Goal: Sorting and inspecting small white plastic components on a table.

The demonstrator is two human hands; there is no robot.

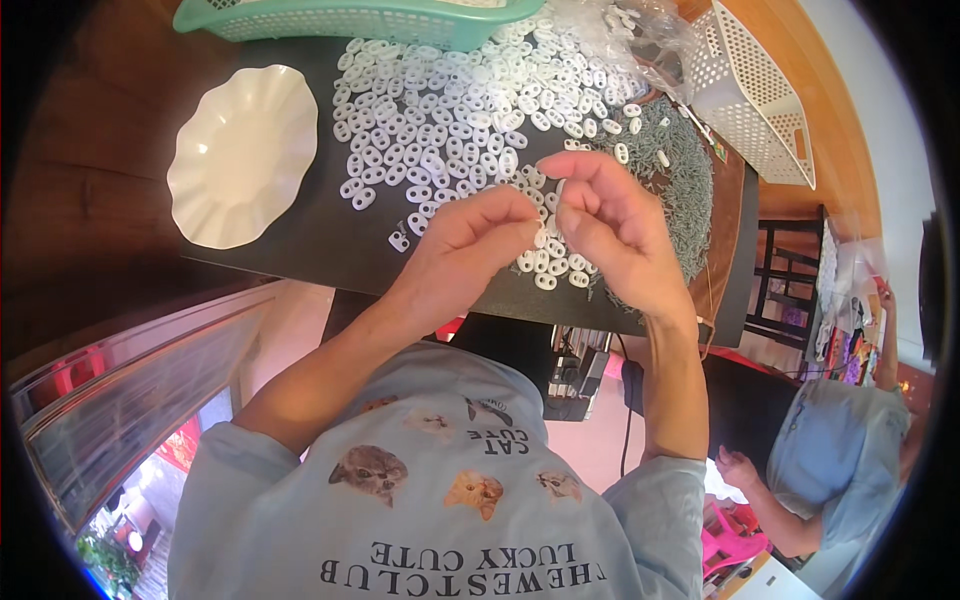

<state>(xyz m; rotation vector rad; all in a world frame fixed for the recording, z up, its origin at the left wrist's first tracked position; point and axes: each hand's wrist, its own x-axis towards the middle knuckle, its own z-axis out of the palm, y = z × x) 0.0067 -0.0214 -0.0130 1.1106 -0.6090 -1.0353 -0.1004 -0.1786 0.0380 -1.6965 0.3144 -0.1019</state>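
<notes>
Over the near edge of the spread of white plastic two-hole oval pieces [430, 120], my hands are close together. The thumb and forefinger of my left hand [465, 245] pinch what looks like one white two-hole piece, mostly hidden by the fingertips. My right hand [620, 230] is just beside it, fingers bent toward the thumb. Anything between those fingers is too small or hidden to make out. To the right of my right hand lies a heap of small grey screws [690, 200], with a few white pieces on top.
A white scalloped dish [243, 155] stands at the left of the dark table [300, 245]. A green basket [350, 22] sits at the far edge, and clear plastic bags [630, 40] lie beside a white perforated basket [750, 95]. At the right appears a person in a blue top [835, 450].
</notes>
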